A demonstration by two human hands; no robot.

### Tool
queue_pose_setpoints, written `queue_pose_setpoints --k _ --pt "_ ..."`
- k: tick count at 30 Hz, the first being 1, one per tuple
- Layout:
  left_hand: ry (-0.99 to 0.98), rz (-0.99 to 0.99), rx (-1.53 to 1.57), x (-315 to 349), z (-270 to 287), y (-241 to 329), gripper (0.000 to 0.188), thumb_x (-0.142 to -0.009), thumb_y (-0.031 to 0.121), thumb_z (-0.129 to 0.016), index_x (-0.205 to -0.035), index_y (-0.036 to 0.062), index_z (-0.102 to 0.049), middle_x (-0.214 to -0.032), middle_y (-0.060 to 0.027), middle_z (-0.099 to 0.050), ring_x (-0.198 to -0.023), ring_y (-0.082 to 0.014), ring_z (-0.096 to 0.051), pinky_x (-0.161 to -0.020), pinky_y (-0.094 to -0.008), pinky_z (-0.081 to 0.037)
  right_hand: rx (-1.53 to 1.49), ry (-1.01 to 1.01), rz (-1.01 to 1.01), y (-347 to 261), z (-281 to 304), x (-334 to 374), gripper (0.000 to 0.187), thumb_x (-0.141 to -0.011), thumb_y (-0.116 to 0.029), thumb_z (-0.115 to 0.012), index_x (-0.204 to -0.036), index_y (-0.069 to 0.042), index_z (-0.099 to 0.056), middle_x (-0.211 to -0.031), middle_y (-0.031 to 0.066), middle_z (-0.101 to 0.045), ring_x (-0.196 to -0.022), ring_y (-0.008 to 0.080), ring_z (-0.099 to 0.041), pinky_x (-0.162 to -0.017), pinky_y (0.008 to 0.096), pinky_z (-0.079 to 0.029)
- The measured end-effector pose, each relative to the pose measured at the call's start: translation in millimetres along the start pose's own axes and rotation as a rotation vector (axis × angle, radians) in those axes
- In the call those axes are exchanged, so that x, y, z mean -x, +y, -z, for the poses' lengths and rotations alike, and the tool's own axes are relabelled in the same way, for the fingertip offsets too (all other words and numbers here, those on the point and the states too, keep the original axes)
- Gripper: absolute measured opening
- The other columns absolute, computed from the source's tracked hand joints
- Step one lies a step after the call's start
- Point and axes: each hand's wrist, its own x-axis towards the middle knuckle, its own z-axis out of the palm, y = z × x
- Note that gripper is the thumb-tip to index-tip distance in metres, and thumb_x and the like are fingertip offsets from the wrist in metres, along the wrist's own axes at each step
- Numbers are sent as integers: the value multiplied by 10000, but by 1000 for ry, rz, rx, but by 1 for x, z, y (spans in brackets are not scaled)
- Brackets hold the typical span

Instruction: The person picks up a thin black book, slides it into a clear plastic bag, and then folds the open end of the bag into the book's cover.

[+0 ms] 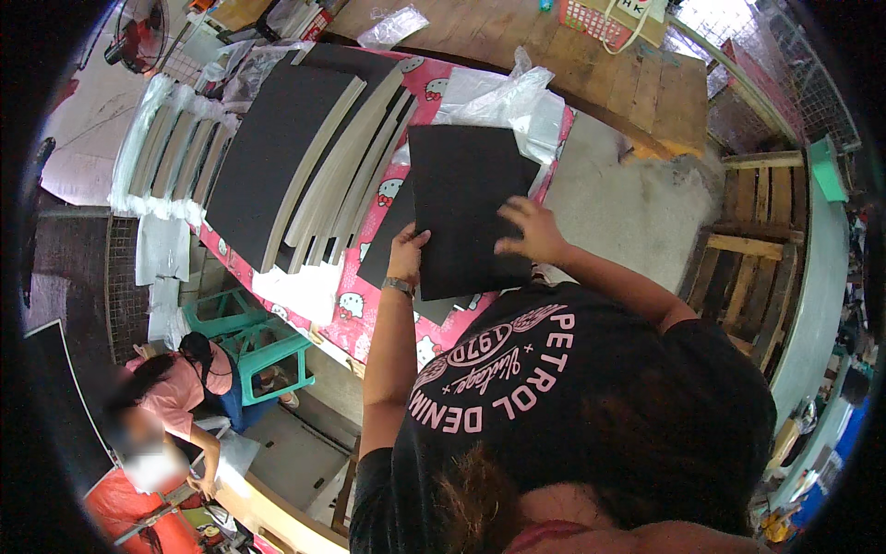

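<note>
A black rectangular board (466,185) lies at a slant in front of me on the pink patterned table cover. My left hand (408,254) pinches its left edge, thumb on top and the other fingers partly hidden beneath. Over the board's right edge is my right hand (535,231), its fingers spread and slightly blurred. Other dark boards (383,247) stick out from under this one on both sides. To the left stand several fanned stacks of boards with black faces (268,138) and pale grey edges (318,175).
Clear plastic bags (517,102) lie beyond the board. Wrapped bundles (171,152) stand at the far left. A wooden table (591,78) with a pink basket (591,26) is at the back. Green stools (268,351) and a seated person (175,406) are at lower left. Wooden pallets (752,249) stand right.
</note>
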Motion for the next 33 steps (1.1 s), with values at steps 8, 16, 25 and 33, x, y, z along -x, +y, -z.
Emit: queue_pose_setpoints --k 8,16,25,33 --pt "75 -71 205 8 2 -69 238 -872 25 -532 -1110 16 -547 -970 -71 -636 -829 -181 -620 -746 -324 -515 -241 106 -602 47 -46 12 627 -829 -371 -626 -1246 64 -450 -1197 303 -516 -1092 434 -517 -924 440 -419" --pt "352 -194 -148 0 -9 -103 469 -860 24 -544 -1305 -33 -405 -1237 -161 -529 -1120 -255 -519 -976 -322 -387 -12 175 -367 31 -21 15 447 -787 -233 -693 -1126 26 -561 -1095 238 -590 -986 364 -586 -860 416 -460" --pt "452 -226 -459 -5 8 -140 583 -813 29 -605 -1355 -14 -393 -1305 -215 -500 -1191 -311 -509 -970 -352 -413 -76 146 -435 28 -5 10 322 -776 -187 -691 -1004 31 -627 -948 218 -649 -892 348 -637 -772 408 -490" --pt "364 -84 130 4 28 -126 485 -828 89 -619 -1283 -1 -478 -1200 -96 -592 -1063 -253 -580 -926 -358 -443 -523 117 -442 17 -3 17 363 -796 -156 -670 -1096 7 -547 -984 142 -627 -937 272 -605 -814 359 -455"
